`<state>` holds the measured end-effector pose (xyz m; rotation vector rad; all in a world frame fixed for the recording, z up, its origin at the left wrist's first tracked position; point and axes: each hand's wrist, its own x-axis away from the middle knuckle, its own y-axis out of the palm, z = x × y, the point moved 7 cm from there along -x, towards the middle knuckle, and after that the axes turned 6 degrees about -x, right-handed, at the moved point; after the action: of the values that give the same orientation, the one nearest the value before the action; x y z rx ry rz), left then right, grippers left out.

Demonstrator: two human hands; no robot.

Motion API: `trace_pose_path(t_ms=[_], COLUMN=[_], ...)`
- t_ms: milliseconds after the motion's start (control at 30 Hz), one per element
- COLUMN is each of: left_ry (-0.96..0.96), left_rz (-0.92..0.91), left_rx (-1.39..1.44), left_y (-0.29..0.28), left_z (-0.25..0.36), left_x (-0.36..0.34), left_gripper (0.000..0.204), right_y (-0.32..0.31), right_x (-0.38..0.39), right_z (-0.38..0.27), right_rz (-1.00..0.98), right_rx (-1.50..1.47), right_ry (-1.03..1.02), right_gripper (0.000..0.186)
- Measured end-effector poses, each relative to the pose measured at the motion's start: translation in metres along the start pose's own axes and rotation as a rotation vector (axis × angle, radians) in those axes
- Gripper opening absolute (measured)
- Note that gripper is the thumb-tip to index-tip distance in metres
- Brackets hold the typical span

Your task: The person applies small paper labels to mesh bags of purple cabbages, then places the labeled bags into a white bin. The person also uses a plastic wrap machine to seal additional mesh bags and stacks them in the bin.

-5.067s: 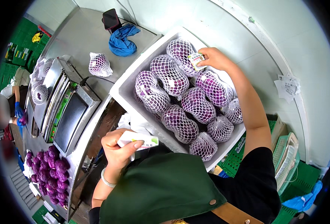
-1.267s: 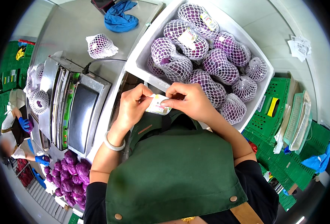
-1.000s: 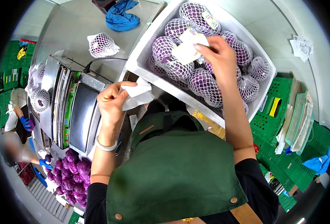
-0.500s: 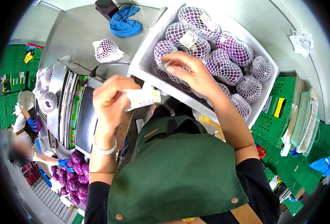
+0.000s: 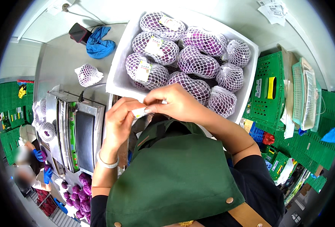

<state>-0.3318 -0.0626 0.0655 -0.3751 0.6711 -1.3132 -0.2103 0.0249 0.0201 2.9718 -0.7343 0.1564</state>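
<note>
Close in front of my body, my left hand (image 5: 120, 120) pinches a small white label (image 5: 139, 112). The fingertips of my right hand (image 5: 175, 101) meet it from the other side, thumb and finger closed on its edge. Just beyond both hands stands a white foam box (image 5: 116, 75) holding several purple cabbages (image 5: 198, 62) in white foam nets. Labels are on three of them along the box's left side, the nearest being a netted cabbage (image 5: 158, 75) by my right hand. Part of the label is hidden by my fingers.
At left stands a metal machine (image 5: 86, 140) with a dark top plate. A netted cabbage (image 5: 88, 75) and a blue cloth (image 5: 99, 43) lie on the metal table. Green crates (image 5: 266, 89) stand at right. Blue-gloved co-workers handle cabbages at far left, near bare purple cabbages (image 5: 80, 198).
My right hand has left a netted cabbage in the box and come to the label. That cabbage now bears a visible label. My view has shifted, so the box sits farther left.
</note>
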Motion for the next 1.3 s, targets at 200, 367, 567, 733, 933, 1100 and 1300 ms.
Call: trace_pose_path(t_ms=[200,367,567,733,933,1100,1300], left_ry=[-0.314,-0.218,0.062,0.2,-0.299,-0.366,-0.584], left_rz=[0.003,0.162,0.206,0.151,0.145,0.047,-0.297], left_rx=[-0.051,0.085,0.627,0.299,0.518,0.493,0.0], left_y=[0.019,0.016,-0.007,-0.021,0.038,0.064,0.074], left_z=[-0.032,-0.024,0.048,0.092,0.003,-0.013,-0.052], left_x=[-0.002,-0.005,-0.026,-0.043,-0.047,-0.042,-0.016], left_gripper=[0.018,0.04,0.027,0.013,0.027,0.025,0.014], right_y=[-0.032,-0.157,-0.297,-0.272,-0.23,-0.082,-0.076], right_x=[0.022,0.032,-0.029,-0.028,-0.011,0.016,0.039], right_z=[-0.022,-0.013,0.058,0.039,0.042,-0.006,0.001], right_rz=[0.17,0.746,0.491,0.656,0.43,-0.002,0.209], right_rx=[0.167,0.224,0.821,1.378,1.041,0.214,0.122], right_ry=[-0.22,-0.068,-0.025,-0.172,-0.048,-0.158,-0.117], right_gripper=[0.014,0.03,0.042,0.042,0.039,0.024,0.009])
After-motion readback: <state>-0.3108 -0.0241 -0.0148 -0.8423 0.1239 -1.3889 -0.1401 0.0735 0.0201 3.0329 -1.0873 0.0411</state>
